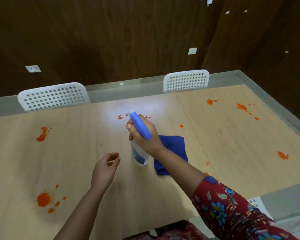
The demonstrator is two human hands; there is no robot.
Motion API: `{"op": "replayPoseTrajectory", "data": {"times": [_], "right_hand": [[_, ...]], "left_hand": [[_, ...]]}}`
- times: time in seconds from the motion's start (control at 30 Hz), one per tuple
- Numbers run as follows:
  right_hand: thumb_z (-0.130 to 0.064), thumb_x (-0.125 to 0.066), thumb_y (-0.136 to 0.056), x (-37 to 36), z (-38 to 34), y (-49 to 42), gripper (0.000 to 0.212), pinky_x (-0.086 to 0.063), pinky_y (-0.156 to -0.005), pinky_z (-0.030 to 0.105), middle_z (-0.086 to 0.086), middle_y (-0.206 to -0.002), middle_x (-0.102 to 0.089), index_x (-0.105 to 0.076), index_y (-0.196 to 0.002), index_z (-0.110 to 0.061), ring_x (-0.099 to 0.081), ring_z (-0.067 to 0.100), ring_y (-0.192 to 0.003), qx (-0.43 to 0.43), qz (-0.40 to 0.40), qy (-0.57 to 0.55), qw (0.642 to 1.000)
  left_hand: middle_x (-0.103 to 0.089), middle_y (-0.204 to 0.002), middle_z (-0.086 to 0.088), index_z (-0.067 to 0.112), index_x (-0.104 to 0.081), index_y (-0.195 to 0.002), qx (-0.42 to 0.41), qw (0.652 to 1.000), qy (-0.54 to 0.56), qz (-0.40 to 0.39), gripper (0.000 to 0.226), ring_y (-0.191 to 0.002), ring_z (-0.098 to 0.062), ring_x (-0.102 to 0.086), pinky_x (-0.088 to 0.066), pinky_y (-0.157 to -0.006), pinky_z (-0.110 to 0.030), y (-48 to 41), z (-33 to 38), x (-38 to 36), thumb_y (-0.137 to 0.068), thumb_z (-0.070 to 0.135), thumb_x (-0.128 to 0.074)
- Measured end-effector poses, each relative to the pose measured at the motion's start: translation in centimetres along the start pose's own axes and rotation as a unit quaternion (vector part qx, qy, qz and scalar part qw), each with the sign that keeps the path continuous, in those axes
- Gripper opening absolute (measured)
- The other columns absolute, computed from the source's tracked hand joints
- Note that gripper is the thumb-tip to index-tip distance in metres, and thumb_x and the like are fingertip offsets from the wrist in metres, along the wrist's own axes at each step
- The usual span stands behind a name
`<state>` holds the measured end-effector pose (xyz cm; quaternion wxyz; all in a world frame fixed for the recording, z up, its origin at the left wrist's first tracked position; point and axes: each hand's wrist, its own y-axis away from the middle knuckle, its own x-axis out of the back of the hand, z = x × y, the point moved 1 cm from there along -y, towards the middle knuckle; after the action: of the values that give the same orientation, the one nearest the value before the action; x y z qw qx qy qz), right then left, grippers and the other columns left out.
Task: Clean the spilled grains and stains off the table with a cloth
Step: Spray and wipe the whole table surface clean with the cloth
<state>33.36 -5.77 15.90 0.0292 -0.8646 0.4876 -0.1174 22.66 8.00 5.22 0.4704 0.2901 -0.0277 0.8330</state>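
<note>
My right hand (144,134) grips a clear spray bottle (139,155) with a blue trigger head, held above the light wooden table (87,146). Its nozzle points at small orange stains (119,117) in the middle, where a white mist hangs. A blue cloth (173,149) lies on the table under my right forearm. My left hand (105,170) hovers over the table left of the bottle, fingers loosely curled and holding nothing. Orange stains also sit at the near left (44,199), far left (42,135), far right (242,108) and right (282,155).
Two white perforated chairs stand at the table's far edge, one at the left (53,96) and one at the right (186,80). A dark wooden wall with sockets rises behind them. Part of another white chair (256,203) shows at the near right.
</note>
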Motion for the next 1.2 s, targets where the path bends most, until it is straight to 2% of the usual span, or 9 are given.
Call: {"op": "replayPoseTrajectory", "data": {"times": [0.23, 0.37, 0.5, 0.6, 0.77, 0.83, 0.97, 1.07, 1.2], "right_hand": [[-0.009, -0.073, -0.082, 5.3, 4.1, 0.6, 0.080, -0.036, -0.106, 0.021, -0.017, -0.139, -0.042, -0.030, -0.144, -0.034, -0.041, 0.000, -0.130, -0.089, -0.178, 0.018, 0.980], [-0.006, -0.053, -0.089, 10.3, 11.4, 1.7, 0.070, -0.033, -0.109, 0.029, -0.003, -0.151, -0.036, -0.026, -0.150, -0.026, -0.032, 0.014, -0.141, -0.206, -0.070, 0.137, 0.966], [-0.038, -0.052, -0.093, 12.1, 16.5, 1.3, 0.065, -0.035, -0.105, 0.040, 0.005, -0.146, -0.041, -0.027, -0.150, -0.018, -0.037, 0.028, -0.132, -0.206, -0.097, 0.509, 0.830], [-0.049, -0.055, -0.086, 12.8, 16.5, 0.1, 0.046, -0.032, -0.092, 0.039, 0.003, -0.123, -0.053, -0.053, -0.124, -0.023, -0.040, 0.027, -0.119, -0.200, -0.130, 0.582, 0.777], [-0.027, -0.060, -0.079, 19.5, 14.3, 0.2, 0.013, -0.044, -0.068, 0.025, -0.005, -0.078, -0.059, -0.059, -0.076, -0.015, -0.056, 0.016, -0.084, -0.264, -0.040, 0.200, 0.943], [-0.013, -0.057, -0.084, 23.5, 12.8, -0.2, 0.007, -0.042, -0.058, 0.018, -0.005, -0.072, -0.058, -0.056, -0.078, -0.015, -0.055, 0.012, -0.073, -0.274, 0.066, 0.108, 0.953], [-0.017, -0.059, -0.085, 30.3, 11.7, -3.6, 0.006, -0.043, -0.061, 0.033, -0.001, -0.076, -0.062, -0.054, -0.089, -0.017, -0.057, 0.016, -0.070, -0.155, 0.136, 0.237, 0.949], [-0.023, -0.060, -0.085, 32.6, 13.5, -5.4, 0.020, -0.044, -0.062, 0.035, -0.004, -0.087, -0.063, -0.047, -0.100, -0.019, -0.059, 0.022, -0.074, -0.105, -0.014, 0.429, 0.897], [-0.019, -0.062, -0.082, 34.3, 17.4, -6.8, 0.033, -0.050, -0.081, 0.030, -0.012, -0.115, -0.061, -0.055, -0.112, -0.030, -0.060, 0.014, -0.099, -0.223, -0.235, 0.467, 0.823]], "left_hand": [[-0.069, -0.099, 0.011, 0.030, -0.068, -0.099, 0.015, 0.989, -0.059, -0.138, 0.009, -0.094, -0.005, -0.063, -0.047, -0.080, -0.025, 1.8, -0.5, -3.6, -0.092, 0.031, -0.063], [-0.069, -0.112, 0.008, 0.024, -0.068, -0.112, 0.013, 0.976, -0.061, -0.208, 0.021, -0.103, -0.009, -0.064, -0.048, -0.093, -0.027, 2.6, 0.6, -7.2, -0.092, 0.027, -0.061], [-0.064, -0.119, 0.009, 0.022, -0.062, -0.121, -0.002, 0.974, -0.036, -0.225, 0.027, -0.106, -0.006, -0.060, -0.045, -0.093, -0.022, 2.9, 3.1, -10.8, -0.094, 0.023, -0.059], [-0.064, -0.119, 0.011, 0.022, -0.062, -0.121, -0.012, 0.981, -0.006, -0.195, 0.027, -0.106, -0.003, -0.059, -0.046, -0.091, -0.019, 2.4, 5.0, -13.1, -0.095, 0.022, -0.060], [-0.063, -0.121, 0.012, 0.022, -0.062, -0.117, -0.039, 0.992, 0.025, -0.114, 0.024, -0.113, -0.005, -0.057, -0.047, -0.099, -0.030, 0.1, 7.4, -16.1, -0.094, 0.016, -0.058], [-0.061, -0.124, 0.010, 0.024, -0.062, -0.118, -0.049, 0.994, 0.008, -0.099, 0.025, -0.116, -0.008, -0.055, -0.046, -0.100, -0.032, -1.0, 8.4, -17.2, -0.094, 0.016, -0.058], [-0.060, -0.127, 0.007, 0.022, -0.063, -0.120, -0.062, 0.994, -0.029, -0.087, 0.026, -0.118, -0.012, -0.054, -0.043, -0.096, -0.029, -4.0, 10.9, -20.3, -0.094, 0.017, -0.059], [-0.059, -0.129, 0.006, 0.020, -0.062, -0.121, -0.066, 0.993, -0.036, -0.088, 0.028, -0.122, -0.012, -0.051, -0.038, -0.097, -0.022, -7.3, 13.5, -22.6, -0.094, 0.015, -0.058], [-0.055, -0.136, 0.005, 0.019, -0.057, -0.129, -0.062, 0.994, -0.032, -0.085, 0.032, -0.128, -0.014, -0.048, -0.034, -0.101, -0.021, -12.8, 15.9, -25.1, -0.096, 0.018, -0.055]]}}
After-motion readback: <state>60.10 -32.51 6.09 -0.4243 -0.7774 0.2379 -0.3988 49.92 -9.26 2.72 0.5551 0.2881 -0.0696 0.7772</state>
